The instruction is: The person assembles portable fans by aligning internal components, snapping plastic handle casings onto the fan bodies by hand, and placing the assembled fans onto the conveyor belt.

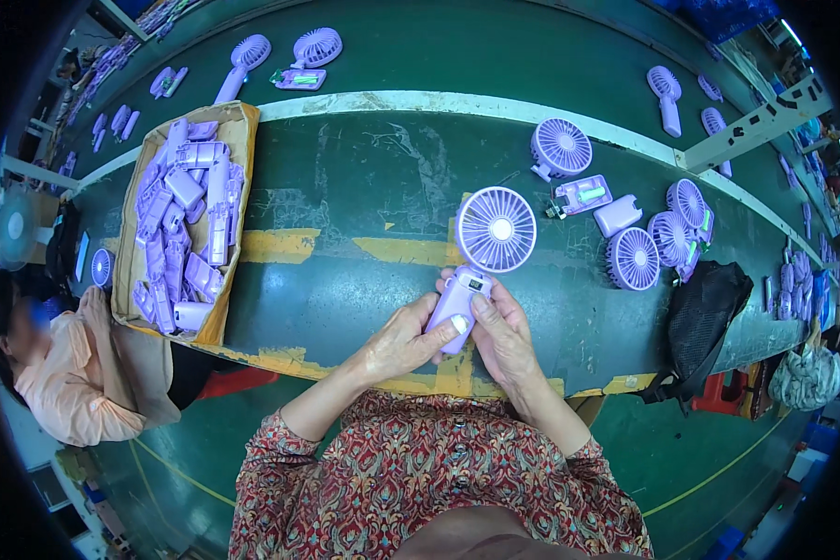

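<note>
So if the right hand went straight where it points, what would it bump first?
The handle that the right hand holds; past it, probably the fan's head, though depth is unclear.

You were in an assembly workshop, factory-like: a cardboard box (248, 140) held heaped purple casing parts (185, 189) on a long green workbench (364, 177), opened handheld fans (583, 193) lay right of the box, and a co-worker (84, 383) was left of it.

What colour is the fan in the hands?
Light purple; the fan shows best in the head view.
</note>
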Demonstrator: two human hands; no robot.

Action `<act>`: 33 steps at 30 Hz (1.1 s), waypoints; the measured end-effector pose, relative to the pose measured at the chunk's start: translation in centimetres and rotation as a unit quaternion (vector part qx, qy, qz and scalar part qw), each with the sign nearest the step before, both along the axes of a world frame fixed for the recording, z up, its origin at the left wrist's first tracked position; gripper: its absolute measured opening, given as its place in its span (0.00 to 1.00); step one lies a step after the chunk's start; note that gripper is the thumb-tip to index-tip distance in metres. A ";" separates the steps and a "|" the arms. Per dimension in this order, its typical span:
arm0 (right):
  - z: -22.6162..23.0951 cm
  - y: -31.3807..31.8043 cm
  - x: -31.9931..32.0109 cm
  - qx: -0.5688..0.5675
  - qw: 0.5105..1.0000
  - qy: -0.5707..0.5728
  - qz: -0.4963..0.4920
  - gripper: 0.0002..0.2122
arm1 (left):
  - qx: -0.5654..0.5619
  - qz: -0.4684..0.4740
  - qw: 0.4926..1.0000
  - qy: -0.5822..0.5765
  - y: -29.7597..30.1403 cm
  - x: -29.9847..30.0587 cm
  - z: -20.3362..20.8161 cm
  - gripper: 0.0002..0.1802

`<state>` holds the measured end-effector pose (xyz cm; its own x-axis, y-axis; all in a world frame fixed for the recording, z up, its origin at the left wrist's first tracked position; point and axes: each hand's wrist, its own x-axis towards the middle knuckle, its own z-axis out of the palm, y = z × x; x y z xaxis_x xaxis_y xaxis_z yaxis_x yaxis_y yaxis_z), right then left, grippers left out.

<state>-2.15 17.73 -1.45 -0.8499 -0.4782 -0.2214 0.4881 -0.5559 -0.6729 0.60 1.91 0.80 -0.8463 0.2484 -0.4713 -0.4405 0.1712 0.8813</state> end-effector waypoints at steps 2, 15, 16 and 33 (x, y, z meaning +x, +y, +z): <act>0.5 0.2 0.0 0.016 1.000 0.010 0.002 0.22 | -0.033 -0.026 0.999 0.001 0.2 0.0 0.0 0.26; 1.1 0.1 0.2 0.029 0.999 -0.026 -0.032 0.23 | -0.135 -0.010 0.947 0.290 1.4 0.8 -0.4 0.19; 0.9 0.1 0.1 0.029 0.999 -0.025 -0.036 0.23 | -0.128 -0.002 0.952 0.279 1.3 0.8 -1.1 0.18; -2.3 -2.3 -5.3 0.306 0.923 0.227 0.054 0.14 | -0.392 0.151 0.804 0.421 -5.1 -18.7 1.5 0.19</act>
